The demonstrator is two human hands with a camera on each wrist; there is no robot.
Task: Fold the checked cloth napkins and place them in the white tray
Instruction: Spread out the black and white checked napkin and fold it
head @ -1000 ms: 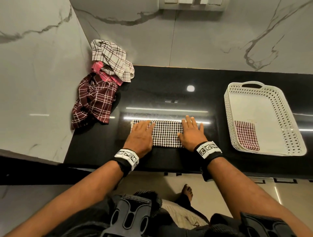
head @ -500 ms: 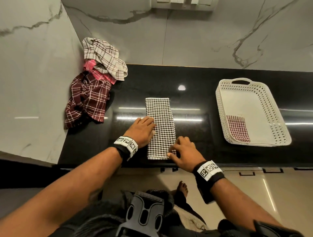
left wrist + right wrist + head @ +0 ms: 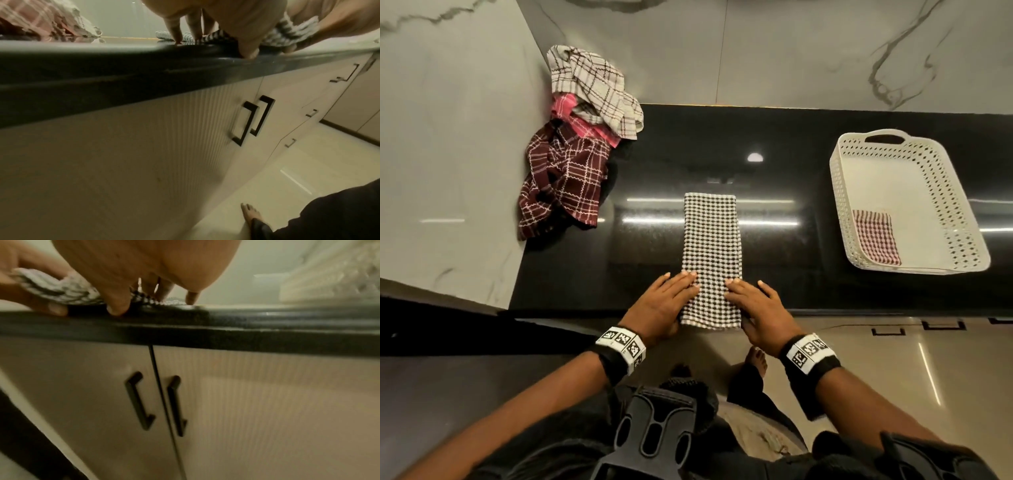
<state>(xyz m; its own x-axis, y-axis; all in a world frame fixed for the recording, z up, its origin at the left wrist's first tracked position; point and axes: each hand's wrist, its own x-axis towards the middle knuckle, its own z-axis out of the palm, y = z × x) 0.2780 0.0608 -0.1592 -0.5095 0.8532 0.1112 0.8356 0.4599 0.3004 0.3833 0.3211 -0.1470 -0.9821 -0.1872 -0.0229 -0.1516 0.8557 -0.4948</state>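
Note:
A black-and-white checked napkin (image 3: 710, 246), folded into a long strip, lies on the black counter (image 3: 784, 260) and points away from me, its near end at the counter's front edge. My left hand (image 3: 678, 294) holds the near left corner and my right hand (image 3: 750, 298) the near right corner. Fingers lie on top of the cloth. In the wrist views the thumbs sit under the slightly raised near edge of the napkin (image 3: 287, 34) (image 3: 57, 290). The white perforated tray (image 3: 840, 192) stands at the right with one folded red checked napkin (image 3: 875, 241) in its near left corner.
A heap of unfolded napkins lies at the back left against the marble wall: a beige checked one (image 3: 595, 85), a pink one (image 3: 570, 109) and a maroon one (image 3: 561, 181). Cabinet doors with black handles (image 3: 139, 400) are below the counter.
The strip lay crosswise under both flat hands; it has been turned to lie lengthwise. Both hands have drawn back to its near end at the counter edge.

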